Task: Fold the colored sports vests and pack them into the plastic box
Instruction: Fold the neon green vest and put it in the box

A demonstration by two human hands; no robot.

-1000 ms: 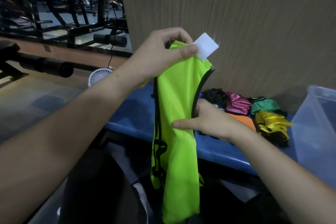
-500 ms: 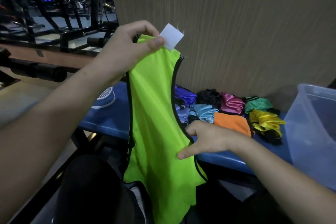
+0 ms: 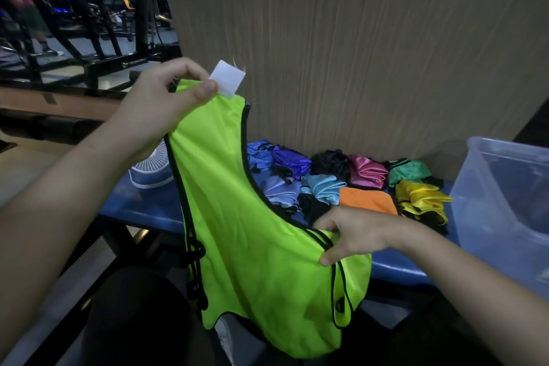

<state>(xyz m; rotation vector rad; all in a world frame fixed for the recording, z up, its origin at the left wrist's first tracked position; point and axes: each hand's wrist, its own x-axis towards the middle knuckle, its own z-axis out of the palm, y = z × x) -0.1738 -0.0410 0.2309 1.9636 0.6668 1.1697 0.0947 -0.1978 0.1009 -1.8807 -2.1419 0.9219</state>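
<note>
From the head view, the green vest (image 3: 255, 217) hangs in the air in front of the counter (image 3: 148, 208), between the person and the pile of vests (image 3: 341, 184). The left hand (image 3: 154, 110) pinches the vest's top strap between thumb and curled fingers, just beside the white tag (image 3: 228, 78), holding it high, probably so the cloth drops straight and its edges can be lined up. The right hand (image 3: 353, 235) grips the black-trimmed armhole edge lower down, on the pile's side of the vest, fingers curled round the hem; this likely pulls the panel flat ahead of a fold. The vest's lower part sags below the counter's edge, toward the person's lap. The pile lies on the counter against the wall (image 3: 356, 53), bunched in many colours, close enough to reach. The box (image 3: 505, 199) stands just beside the pile, on the side away from the green vest; whether anything lies in it I cannot tell. A small fan (image 3: 151, 169) sits on the counter behind the green vest.
</note>
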